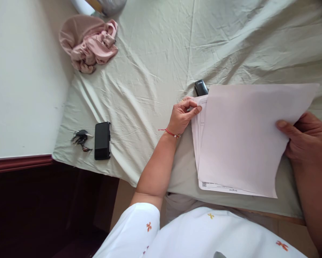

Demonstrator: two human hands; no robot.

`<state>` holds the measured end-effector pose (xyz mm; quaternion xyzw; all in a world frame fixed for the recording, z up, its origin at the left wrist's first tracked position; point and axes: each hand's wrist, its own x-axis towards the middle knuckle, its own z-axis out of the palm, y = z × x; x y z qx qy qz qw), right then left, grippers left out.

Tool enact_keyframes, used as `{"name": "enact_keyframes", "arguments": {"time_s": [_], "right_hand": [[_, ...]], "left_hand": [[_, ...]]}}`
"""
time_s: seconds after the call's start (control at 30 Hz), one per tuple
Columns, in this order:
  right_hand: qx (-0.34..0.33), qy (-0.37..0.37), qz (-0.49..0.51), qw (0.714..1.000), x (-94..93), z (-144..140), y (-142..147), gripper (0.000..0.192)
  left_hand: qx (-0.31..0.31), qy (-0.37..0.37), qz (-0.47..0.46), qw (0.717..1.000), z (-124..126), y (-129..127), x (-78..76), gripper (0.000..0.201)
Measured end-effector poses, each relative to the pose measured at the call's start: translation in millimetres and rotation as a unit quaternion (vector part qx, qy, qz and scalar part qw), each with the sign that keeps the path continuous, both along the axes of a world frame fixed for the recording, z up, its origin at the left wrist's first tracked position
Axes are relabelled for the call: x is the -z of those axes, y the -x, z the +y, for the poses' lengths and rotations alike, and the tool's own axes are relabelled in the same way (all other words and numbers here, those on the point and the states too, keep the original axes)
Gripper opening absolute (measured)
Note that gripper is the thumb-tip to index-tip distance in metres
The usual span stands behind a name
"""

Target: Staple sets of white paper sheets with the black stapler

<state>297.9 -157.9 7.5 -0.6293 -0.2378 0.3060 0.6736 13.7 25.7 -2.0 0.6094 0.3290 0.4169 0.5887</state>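
Note:
My right hand (307, 138) grips a blank white sheet of paper (246, 139) by its right edge, thumb on top. The sheet is bent up on that side and covers most of a stack of printed papers (200, 143). At the stack's upper left corner, my left hand (184, 114) is closed, pinching the edge between thumb and fingers. Printed lines show along the stack's left side and bottom. Just beyond the papers lies a small black object (201, 87), perhaps a stapler, partly hidden by them.
A greenish cloth (150, 64) with creases covers the table. On the left lie a black phone (102, 141) and a bunch of keys (81, 138). A crumpled pink cloth (89, 43) is at the back left, near a shiny item (109, 6) cut off by the frame.

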Motion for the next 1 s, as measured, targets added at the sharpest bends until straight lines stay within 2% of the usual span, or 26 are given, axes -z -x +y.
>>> {"name": "enact_keyframes", "arguments": {"time_s": [0.23,0.37,0.5,1.0], "right_hand": [[0.017,-0.008,-0.011,1.000,2.4,1.1,-0.3,0.045],[0.049,-0.035,-0.014,0.998,1.7,4.1,-0.6,0.046],[0.066,-0.034,-0.022,0.997,0.1,6.6,-0.5,0.046],[0.024,-0.018,-0.021,0.999,-0.3,2.7,2.1,0.046]], "left_hand": [[-0.008,0.023,-0.012,1.000,-1.5,-1.1,-0.5,0.050],[-0.004,0.050,-0.048,0.998,-3.6,-2.8,-2.3,0.050],[-0.009,0.060,-0.046,0.997,-4.2,-2.8,-3.1,0.052],[0.005,0.047,-0.031,0.998,-5.2,-1.8,-3.7,0.049]]}}
